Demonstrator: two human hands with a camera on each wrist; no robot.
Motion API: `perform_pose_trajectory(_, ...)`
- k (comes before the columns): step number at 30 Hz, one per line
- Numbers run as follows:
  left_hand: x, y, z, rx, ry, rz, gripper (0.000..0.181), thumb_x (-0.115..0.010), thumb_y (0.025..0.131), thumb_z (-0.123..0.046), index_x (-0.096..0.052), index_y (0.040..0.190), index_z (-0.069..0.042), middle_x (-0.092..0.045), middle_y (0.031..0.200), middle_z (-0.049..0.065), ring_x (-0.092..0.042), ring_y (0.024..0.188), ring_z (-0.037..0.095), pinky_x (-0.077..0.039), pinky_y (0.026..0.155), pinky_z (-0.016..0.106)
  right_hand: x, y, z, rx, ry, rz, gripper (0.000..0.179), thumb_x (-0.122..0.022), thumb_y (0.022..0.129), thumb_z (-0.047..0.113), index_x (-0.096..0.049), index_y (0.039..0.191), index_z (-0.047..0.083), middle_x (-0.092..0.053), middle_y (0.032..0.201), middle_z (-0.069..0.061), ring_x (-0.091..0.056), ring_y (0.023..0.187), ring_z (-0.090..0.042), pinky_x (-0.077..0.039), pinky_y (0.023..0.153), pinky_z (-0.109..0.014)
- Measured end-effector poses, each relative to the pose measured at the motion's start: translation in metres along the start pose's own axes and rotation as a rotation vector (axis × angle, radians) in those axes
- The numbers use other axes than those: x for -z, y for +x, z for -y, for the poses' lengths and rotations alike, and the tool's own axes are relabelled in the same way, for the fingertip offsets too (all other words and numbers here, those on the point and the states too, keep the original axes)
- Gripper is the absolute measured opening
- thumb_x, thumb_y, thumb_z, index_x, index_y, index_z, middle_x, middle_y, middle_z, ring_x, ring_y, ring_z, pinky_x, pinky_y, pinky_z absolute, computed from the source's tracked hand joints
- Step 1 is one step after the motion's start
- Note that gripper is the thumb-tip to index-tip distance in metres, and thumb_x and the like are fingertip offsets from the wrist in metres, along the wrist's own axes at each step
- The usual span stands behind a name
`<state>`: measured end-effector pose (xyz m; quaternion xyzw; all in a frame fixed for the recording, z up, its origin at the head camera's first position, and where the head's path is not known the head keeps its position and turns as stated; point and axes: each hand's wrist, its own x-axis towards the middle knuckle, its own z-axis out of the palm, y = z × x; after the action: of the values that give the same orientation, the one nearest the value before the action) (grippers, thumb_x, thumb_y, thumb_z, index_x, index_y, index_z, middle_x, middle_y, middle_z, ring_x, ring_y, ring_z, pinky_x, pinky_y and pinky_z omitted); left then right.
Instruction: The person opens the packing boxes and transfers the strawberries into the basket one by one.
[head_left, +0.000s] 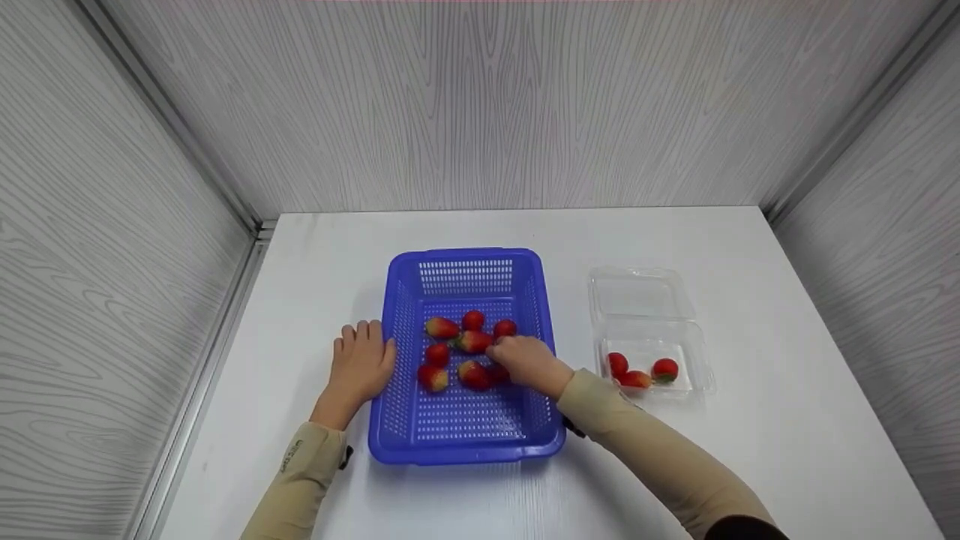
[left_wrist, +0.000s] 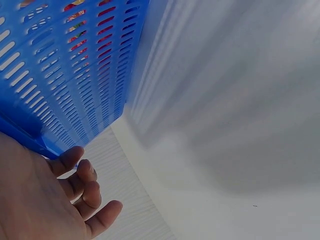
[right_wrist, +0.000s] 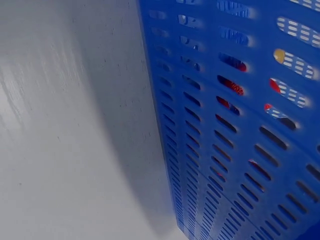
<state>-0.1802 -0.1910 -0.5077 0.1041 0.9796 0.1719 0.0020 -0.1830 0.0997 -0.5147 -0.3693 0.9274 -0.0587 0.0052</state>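
Note:
A blue perforated plastic basket (head_left: pixel 465 454) stands on the white table with several red strawberries inside, some pale or yellowish at one end. My left hand (head_left: pixel 364 364) rests against the basket's left rim, its fingers loosely extended; they also show beside the basket in the left wrist view. My right hand (head_left: pixel 529 364) reaches over the right side into the basket, fingers bent down among the strawberries. Its fingertips are beside one strawberry (head_left: pixel 474 342), and another strawberry (head_left: pixel 498 373) lies partly under the hand. Whether the fingers pinch one is hidden; the basket wall (right_wrist: pixel 200 125) blocks the right wrist view.
Right of the basket lies a clear plastic clamshell box (head_left: pixel 651 343), its lid (head_left: pixel 637 292) folded open toward the back. Several strawberries (head_left: pixel 664 369) sit in its front part. Grey wood-grain panels (head_left: pixel 480 112) enclose the table at the back and both sides.

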Motion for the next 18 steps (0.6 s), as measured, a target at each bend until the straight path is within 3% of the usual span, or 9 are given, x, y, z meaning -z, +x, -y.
perform_pose_trajectory(9,-0.0011,0.0015,0.0013,0.019,-0.006,0.03,0.036,-0.04,0.102,-0.027,-0.047,0.114,0.006,-0.048,0.103,0.022,-0.04,0.095,0.039,-0.033,0.081,0.053,-0.0023,-0.0008,0.0003,0.028,-0.078,-0.014,0.017,-0.069,0.082,-0.002,-0.071,0.094,0.011,-0.068,0.083,-0.009,-0.064,0.067,-0.023,-0.053,0.059,-0.036)
perform_pose_trajectory(18,-0.0012,0.0016,0.0013,0.024,-0.003,0.036,0.037,-0.04,0.102,-0.027,-0.046,0.115,0.007,-0.048,0.103,0.022,-0.04,0.096,0.04,-0.033,0.081,0.053,-0.0036,0.0002,0.0008,0.05,-0.12,-0.007,0.018,-0.072,0.082,0.001,-0.073,0.096,0.012,-0.07,0.088,-0.008,-0.065,0.072,-0.023,-0.054,0.064,-0.035)
